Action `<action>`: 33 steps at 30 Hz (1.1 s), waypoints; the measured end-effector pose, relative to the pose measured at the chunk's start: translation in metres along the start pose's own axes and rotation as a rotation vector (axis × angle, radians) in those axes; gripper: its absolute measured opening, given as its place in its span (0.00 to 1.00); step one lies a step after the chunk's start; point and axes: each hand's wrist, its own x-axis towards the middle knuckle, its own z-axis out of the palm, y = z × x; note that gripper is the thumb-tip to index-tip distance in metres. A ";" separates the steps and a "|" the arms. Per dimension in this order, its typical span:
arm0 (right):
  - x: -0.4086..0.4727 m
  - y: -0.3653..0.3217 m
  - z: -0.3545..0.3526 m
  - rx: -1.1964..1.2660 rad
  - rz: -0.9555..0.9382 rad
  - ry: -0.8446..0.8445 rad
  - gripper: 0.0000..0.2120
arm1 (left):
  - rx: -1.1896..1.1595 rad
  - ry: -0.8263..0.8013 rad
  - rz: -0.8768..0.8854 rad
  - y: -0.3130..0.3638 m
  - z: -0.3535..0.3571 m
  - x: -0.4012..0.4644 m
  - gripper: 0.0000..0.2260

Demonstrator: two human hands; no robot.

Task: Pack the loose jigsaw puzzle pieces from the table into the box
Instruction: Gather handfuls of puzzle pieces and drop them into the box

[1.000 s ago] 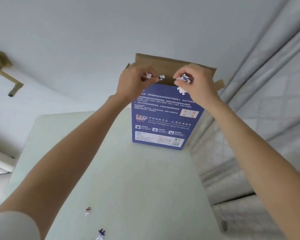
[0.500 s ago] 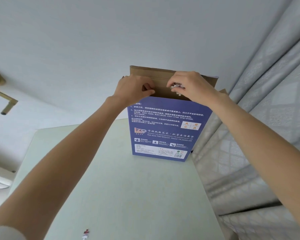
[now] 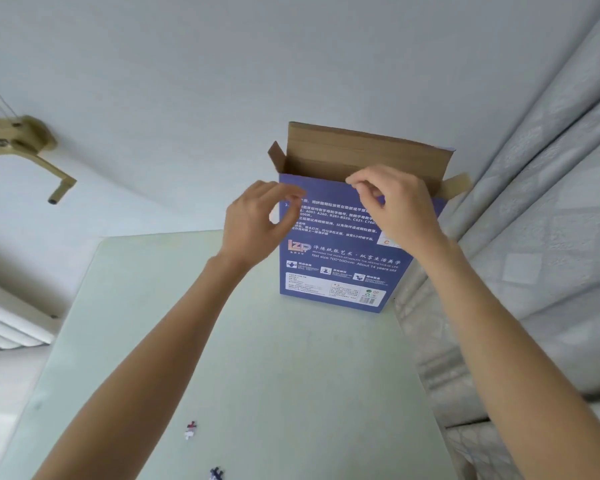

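Note:
A tall blue puzzle box point(image 3: 338, 268) stands upright at the far end of the pale green table point(image 3: 291, 382), its brown top flaps open. My left hand point(image 3: 257, 223) hovers just left of the box's upper front, fingers loosely curled, with nothing seen in it. My right hand point(image 3: 400, 206) is in front of the box's top edge, fingers also loosely curled and no piece visible. Two loose puzzle pieces lie near the table's front: one red-and-white piece point(image 3: 190, 430) and one dark blue piece point(image 3: 217, 473).
A grey patterned curtain point(image 3: 541, 237) hangs close along the table's right side, touching the box's right edge. A tan wall bracket point(image 3: 25, 143) sticks out at the left, with white slats point(image 3: 7, 330) below it.
Both hands held puzzle pieces over the box opening a second ago; the pieces are gone from the fingers, and both hands have dropped back in front of the box.

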 end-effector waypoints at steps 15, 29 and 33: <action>-0.258 -0.175 0.176 0.175 0.227 -1.011 0.17 | 0.226 -0.933 -0.765 -0.064 -0.083 -0.351 0.23; -0.349 -0.258 0.209 0.142 0.164 -1.150 0.35 | 0.254 -1.238 -0.403 -0.066 -0.127 -0.422 0.29; -0.362 -0.260 0.203 0.221 0.328 -1.087 0.32 | 0.201 -1.245 -0.450 -0.056 -0.143 -0.448 0.40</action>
